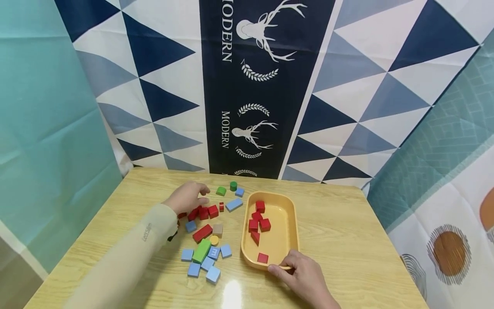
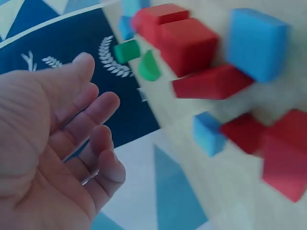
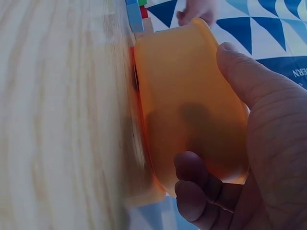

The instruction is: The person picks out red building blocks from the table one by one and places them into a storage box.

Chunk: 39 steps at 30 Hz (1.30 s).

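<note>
Yellow-orange tray (image 1: 281, 227) sits on the wood-grain table (image 1: 339, 240), right of the loose blocks. Six red blocks inside: five along its left side, incl. a triangular one (image 1: 255, 238), and one (image 1: 263, 258) at the near end. Right hand (image 1: 302, 274) grips the tray's near rim, thumb on the edge. Left hand (image 1: 187, 197) is over the loose red blocks (image 1: 203, 213), fingers loosely bent, thumb apart, nothing held. Nearer the person: red oblong block (image 1: 202, 233), tan block (image 1: 218, 230), yellow disc (image 1: 214, 240), long green block (image 1: 202, 251) with blue blocks (image 1: 213, 274) around it. Far side: green half-round (image 1: 221, 191), dark green cylinder (image 1: 233, 186), small blue block (image 1: 239, 192), blue oblong block (image 1: 233, 204) near the tray. Behind the table: triangle-print cloth (image 1: 170, 51) with a dark "MODERN" deer-head strip (image 1: 266, 94).
</note>
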Motion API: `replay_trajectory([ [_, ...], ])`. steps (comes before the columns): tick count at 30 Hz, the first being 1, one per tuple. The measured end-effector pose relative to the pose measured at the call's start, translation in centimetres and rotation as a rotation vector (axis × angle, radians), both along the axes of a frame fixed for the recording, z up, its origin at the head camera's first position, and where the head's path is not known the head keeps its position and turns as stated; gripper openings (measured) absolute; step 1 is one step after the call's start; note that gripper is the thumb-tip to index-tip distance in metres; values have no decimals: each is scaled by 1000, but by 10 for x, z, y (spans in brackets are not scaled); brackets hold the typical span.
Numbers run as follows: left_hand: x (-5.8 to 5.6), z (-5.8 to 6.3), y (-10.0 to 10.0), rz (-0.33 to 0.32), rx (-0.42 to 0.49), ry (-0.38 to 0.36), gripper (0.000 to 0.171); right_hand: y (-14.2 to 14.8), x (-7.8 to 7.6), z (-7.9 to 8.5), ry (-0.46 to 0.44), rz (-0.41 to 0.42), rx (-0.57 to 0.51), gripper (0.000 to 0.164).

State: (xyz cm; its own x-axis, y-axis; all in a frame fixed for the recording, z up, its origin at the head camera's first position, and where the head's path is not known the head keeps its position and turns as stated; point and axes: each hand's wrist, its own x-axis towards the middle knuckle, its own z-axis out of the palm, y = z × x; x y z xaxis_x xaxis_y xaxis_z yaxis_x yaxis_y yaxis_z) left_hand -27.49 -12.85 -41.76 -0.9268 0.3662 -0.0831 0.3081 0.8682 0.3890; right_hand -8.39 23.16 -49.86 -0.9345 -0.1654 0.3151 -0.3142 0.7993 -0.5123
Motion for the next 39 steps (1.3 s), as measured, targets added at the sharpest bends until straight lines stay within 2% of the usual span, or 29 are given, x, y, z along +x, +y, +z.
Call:
replay_trajectory([
  [3,3,-12,1,-26,-14,-14,46,0,0,-1,-12,-1,-5,29],
  [8,9,-22,22,-73,-78,0,58,0,0,-3,17,1,-10,30],
  [13,7,-31,42,-50,-128,22,63,0,-1,-6,65,21,-10,29],
  [17,3,-42,49,-41,-122,10,54,-1,-1,-6,58,28,-17,28],
  [23,0,-55,54,-138,-106,93,31,1,0,-5,33,9,-25,28],
  [26,2,-56,56,-161,-118,114,29,1,0,-5,42,15,-21,28],
  [32,8,-53,61,-179,-128,109,28,1,0,-4,34,13,-29,28],
  [35,11,-51,62,-158,-64,87,27,0,0,-3,12,9,-37,28],
  [39,14,-45,65,-131,80,62,28,0,1,-1,-20,2,-42,27],
])
